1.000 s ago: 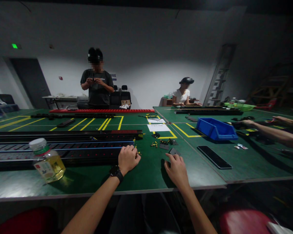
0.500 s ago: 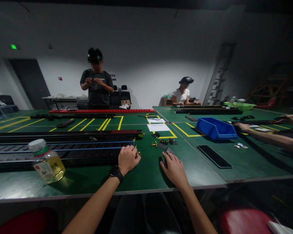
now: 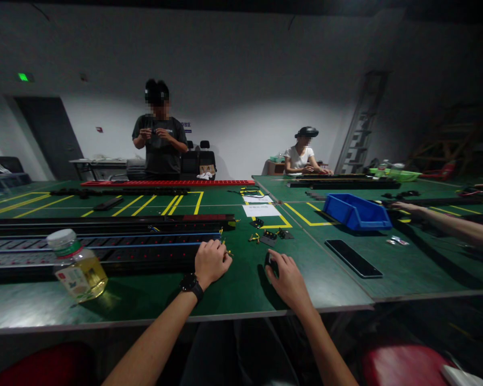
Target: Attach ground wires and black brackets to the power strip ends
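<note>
My left hand (image 3: 212, 262), with a dark watch on its wrist, is closed over the right end of a long black rail (image 3: 153, 257) with blue strips and red dots along it. Its fingertips are partly hidden, near small yellow connectors at the rail's end. My right hand (image 3: 287, 276) pinches a small black plate-like part (image 3: 270, 260) between thumb and fingers, just above the table. Beyond it lie several black parts (image 3: 269, 236) with holes, and small yellow pieces (image 3: 253, 238) beside them.
A bottle (image 3: 78, 268) of yellow liquid stands by the rail at left. On the right are a phone (image 3: 353, 258), a blue bin (image 3: 356, 212) and a co-worker's arm (image 3: 438, 214). White paper labels (image 3: 261, 210) lie ahead. Two people work across the green table (image 3: 241, 300).
My right hand has lifted the small black part off the table and drawn it slightly toward me. My left hand has stayed in place. The co-worker's arm at right has shifted.
</note>
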`<state>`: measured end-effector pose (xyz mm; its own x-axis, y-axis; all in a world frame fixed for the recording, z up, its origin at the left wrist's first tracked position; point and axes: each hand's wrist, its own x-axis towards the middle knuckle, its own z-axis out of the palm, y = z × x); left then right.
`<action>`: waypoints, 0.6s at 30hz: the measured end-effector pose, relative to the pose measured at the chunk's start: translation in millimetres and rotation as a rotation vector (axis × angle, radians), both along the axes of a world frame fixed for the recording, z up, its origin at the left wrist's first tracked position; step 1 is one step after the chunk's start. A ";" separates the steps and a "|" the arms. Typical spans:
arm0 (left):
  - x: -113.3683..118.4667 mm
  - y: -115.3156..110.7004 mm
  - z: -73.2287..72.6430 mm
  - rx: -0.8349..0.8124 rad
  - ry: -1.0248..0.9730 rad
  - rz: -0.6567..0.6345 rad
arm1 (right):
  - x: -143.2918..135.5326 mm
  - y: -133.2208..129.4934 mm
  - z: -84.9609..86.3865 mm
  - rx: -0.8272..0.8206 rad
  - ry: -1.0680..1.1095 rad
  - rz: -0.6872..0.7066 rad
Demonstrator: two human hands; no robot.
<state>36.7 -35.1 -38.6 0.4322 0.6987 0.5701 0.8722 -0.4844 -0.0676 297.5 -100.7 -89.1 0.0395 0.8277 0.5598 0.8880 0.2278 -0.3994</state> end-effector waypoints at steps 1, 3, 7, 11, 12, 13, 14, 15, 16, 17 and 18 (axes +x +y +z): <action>0.0 -0.1 0.2 -0.001 0.000 0.000 | 0.2 0.2 0.0 0.013 0.027 0.010; -0.1 -0.2 0.4 -0.003 -0.002 -0.001 | 0.3 0.4 0.4 0.034 0.078 0.023; -0.2 0.4 0.0 -0.006 -0.006 -0.005 | 0.1 0.0 1.9 0.074 0.093 -0.008; -0.6 0.8 -0.9 -0.002 -0.005 -0.006 | -1.1 -1.2 3.2 0.007 -0.001 -0.085; -0.7 0.8 -1.0 -0.002 -0.005 -0.007 | -1.4 -1.5 3.4 -0.018 -0.024 -0.100; -0.7 0.8 -1.0 -0.002 -0.005 -0.009 | -1.8 -1.8 3.7 -0.037 -0.045 -0.110; -0.6 0.7 -1.0 -0.002 -0.006 -0.010 | -2.0 -2.1 4.0 -0.049 -0.062 -0.115; -0.6 0.6 -0.9 -0.003 -0.006 -0.010 | -2.2 -2.4 4.3 -0.056 -0.076 -0.118; -0.5 0.5 -0.8 -0.004 -0.007 -0.010 | -2.3 -2.6 4.7 -0.059 -0.088 -0.119; -0.3 0.4 -0.7 -0.004 -0.008 -0.008 | -2.2 -2.8 5.0 -0.059 -0.098 -0.118; -0.2 0.4 -0.6 -0.005 -0.008 -0.007 | -2.2 -2.9 5.3 -0.059 -0.106 -0.116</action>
